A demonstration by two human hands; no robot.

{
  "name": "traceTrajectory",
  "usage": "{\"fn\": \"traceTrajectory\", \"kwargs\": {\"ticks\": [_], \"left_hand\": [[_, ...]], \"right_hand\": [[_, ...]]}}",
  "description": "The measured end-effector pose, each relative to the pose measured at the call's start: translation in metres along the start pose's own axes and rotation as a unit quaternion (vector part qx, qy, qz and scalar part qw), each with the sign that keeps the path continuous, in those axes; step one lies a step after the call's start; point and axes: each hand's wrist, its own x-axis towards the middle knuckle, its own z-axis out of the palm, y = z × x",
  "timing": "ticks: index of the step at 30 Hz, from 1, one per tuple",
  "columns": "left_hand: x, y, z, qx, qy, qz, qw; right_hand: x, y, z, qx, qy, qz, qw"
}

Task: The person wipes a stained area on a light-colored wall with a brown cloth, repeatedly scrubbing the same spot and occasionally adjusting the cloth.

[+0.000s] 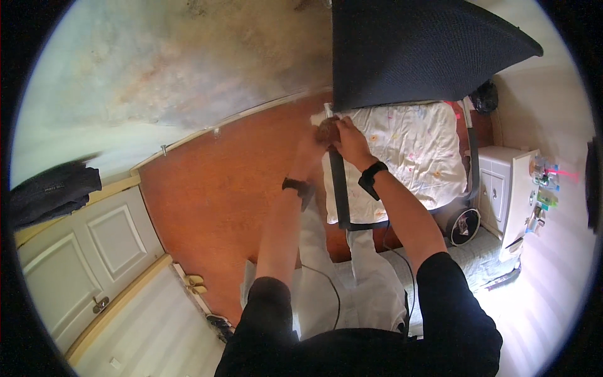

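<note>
Both my arms reach forward to the far end of the left armrest [340, 191] of a chair. My left hand [308, 154] is smeared by motion, and its fingers do not show clearly. By its fingertips is a blurred brown clump [326, 132], whose kind I cannot make out. My right hand [353, 143] has its fingers curled in against the clump and the armrest's end; what it grips is hidden. The chair's dark mesh backrest [427, 53] rises beyond, and a white flower-patterned cloth [402, 157] covers its seat.
White trousered legs stand at the seat's front, with thin dark cords beside them. A white cabinet [496, 191] with small bottles [545, 185] stands right of the chair. A white panelled door [91, 254] is at left, on the reddish-brown floor [207, 188]. Sandals [195, 283] lie by the wall.
</note>
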Motion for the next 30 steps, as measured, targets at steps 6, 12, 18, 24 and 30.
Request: {"fn": "traceTrajectory", "kwargs": {"ticks": [6, 12, 18, 24, 30], "left_hand": [[-0.04, 0.04, 0.013, 0.17, -0.06, 0.039, 0.983], [-0.096, 0.072, 0.031, 0.144, -0.043, -0.01, 0.989], [-0.158, 0.032, 0.031, 0.076, -0.041, -0.047, 0.995], [-0.186, 0.046, 0.044, 0.086, -0.044, -0.12, 0.988], [-0.215, 0.129, 0.056, 0.042, -0.007, -0.261, 0.964]], "right_hand": [[-0.05, 0.01, -0.013, -0.012, -0.044, 0.012, 0.999], [-0.095, 0.004, -0.001, 0.004, -0.005, 0.06, 0.998], [-0.147, 0.02, 0.043, 0.015, -0.047, 0.069, 0.996], [-0.177, 0.032, 0.048, 0.039, -0.082, 0.057, 0.994], [-0.209, 0.033, 0.052, 0.048, -0.03, 0.008, 0.998]]}}
